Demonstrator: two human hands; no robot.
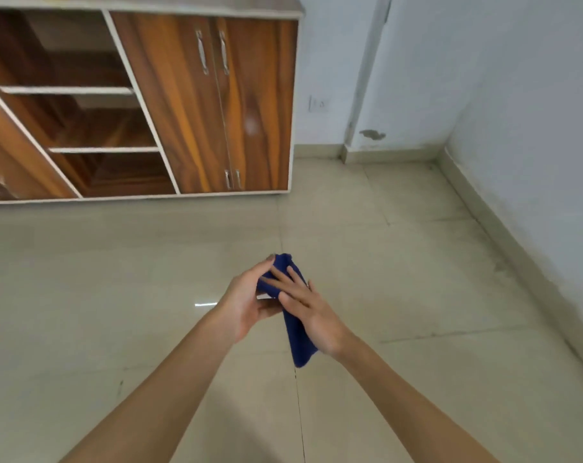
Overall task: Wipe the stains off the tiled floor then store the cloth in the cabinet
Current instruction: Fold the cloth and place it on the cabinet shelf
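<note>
Our two hands meet in front of us above the floor, with one dark blue cloth [295,332] between them. Our left hand [250,304] cups the cloth from the left, its fingers curled round the upper fold and the thumb reaching up to the cloth's top edge. Our right hand [312,307] lies flat against the cloth's right face, fingers spread and pointing up and to the left, pressing it toward the left palm. So both hands have hold of the cloth, the left in a curled grasp, the right open and flat. The cloth is folded into a narrow strip; its upper end shows above the fingertips, and its lower end hangs free below the right wrist, clear of the floor.

Beneath us lies the tiled floor [417,279], pale beige and glossy, with thin dark joints. Darker smudges mark it near the right skirting.

Farther off, to the upper left, stands one wooden cabinet [250,128]. Its left section is open, with three shelf compartments [83,121] showing; its right section has two closed doors with metal handles. White walls [483,78] meet in the corner to the right.
</note>
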